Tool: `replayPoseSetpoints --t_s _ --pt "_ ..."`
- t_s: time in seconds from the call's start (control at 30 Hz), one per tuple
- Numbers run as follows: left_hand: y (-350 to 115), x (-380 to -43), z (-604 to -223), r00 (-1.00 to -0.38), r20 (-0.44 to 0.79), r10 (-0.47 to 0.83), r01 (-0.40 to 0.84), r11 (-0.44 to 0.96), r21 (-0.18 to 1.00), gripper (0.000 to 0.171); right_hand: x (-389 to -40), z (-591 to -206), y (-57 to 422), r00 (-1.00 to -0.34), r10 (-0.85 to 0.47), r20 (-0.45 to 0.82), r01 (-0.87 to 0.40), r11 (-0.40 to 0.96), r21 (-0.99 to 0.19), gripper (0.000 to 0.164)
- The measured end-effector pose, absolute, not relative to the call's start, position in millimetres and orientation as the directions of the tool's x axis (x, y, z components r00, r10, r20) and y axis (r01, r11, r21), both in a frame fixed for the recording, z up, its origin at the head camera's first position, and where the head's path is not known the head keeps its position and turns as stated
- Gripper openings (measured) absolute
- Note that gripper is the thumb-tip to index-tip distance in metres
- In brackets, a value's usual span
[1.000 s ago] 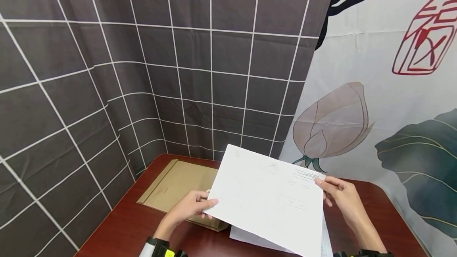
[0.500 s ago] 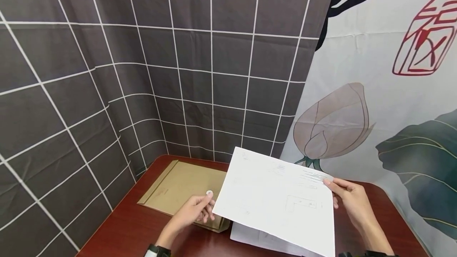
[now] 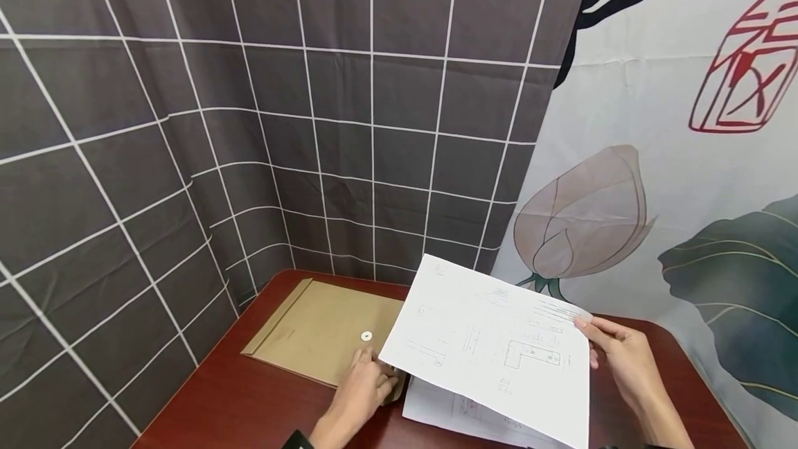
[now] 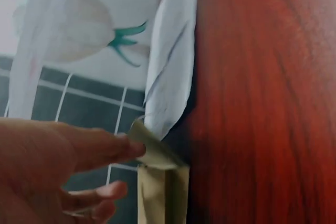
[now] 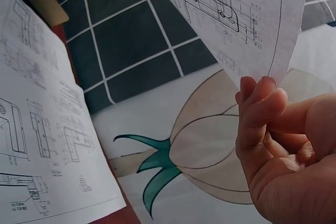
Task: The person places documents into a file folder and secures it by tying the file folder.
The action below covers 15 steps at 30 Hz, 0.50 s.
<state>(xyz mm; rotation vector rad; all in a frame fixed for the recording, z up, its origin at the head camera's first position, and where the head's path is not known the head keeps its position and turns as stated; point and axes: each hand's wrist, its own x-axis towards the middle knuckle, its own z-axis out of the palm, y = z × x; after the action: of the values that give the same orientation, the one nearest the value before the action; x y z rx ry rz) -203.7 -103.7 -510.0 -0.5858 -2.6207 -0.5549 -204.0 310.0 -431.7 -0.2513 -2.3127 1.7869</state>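
Observation:
A brown kraft document envelope (image 3: 330, 317) with a round white button (image 3: 366, 336) lies flat on the table. My left hand (image 3: 364, 390) is over its right end; in the left wrist view, extended fingers (image 4: 105, 145) reach the raised envelope flap (image 4: 157, 150). At its upper right corner, my right hand (image 3: 620, 355) pinches a white drawing sheet (image 3: 461, 338) between thumb and fingers, holding it tilted up. Line drawings with dimensions show on this sheet. More printed sheets (image 3: 445, 411) lie beneath it, partly hidden; their drawings (image 5: 42, 135) show in the right wrist view.
The dark red wooden table (image 3: 237, 400) fills the lower part of the head view. Behind it hangs a grey grid-patterned cloth (image 3: 349, 158), joined at the right by a white cloth (image 3: 673, 192) with flower and leaf prints.
My left hand let go of the sheet's left edge, then moved over to the envelope's right end and turned palm down. The sheet in my right hand shifted slightly right.

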Motion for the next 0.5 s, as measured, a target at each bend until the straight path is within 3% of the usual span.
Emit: replayPoseSetpoints --t_s 0.17,0.5 --pt "-90.9 -200.5 -513.9 -0.815 0.473 0.334 0.443 0.886 0.138 0.010 -203.6 -434.8 310.2 -0.964 0.261 0.055 0.004 0.220 -0.975 0.065" --pt "-78.6 -199.3 -523.4 -0.814 0.483 0.322 0.362 0.932 -0.012 0.032 -202.8 -438.9 311.5 -0.962 0.268 0.046 0.019 0.237 -0.971 0.068"
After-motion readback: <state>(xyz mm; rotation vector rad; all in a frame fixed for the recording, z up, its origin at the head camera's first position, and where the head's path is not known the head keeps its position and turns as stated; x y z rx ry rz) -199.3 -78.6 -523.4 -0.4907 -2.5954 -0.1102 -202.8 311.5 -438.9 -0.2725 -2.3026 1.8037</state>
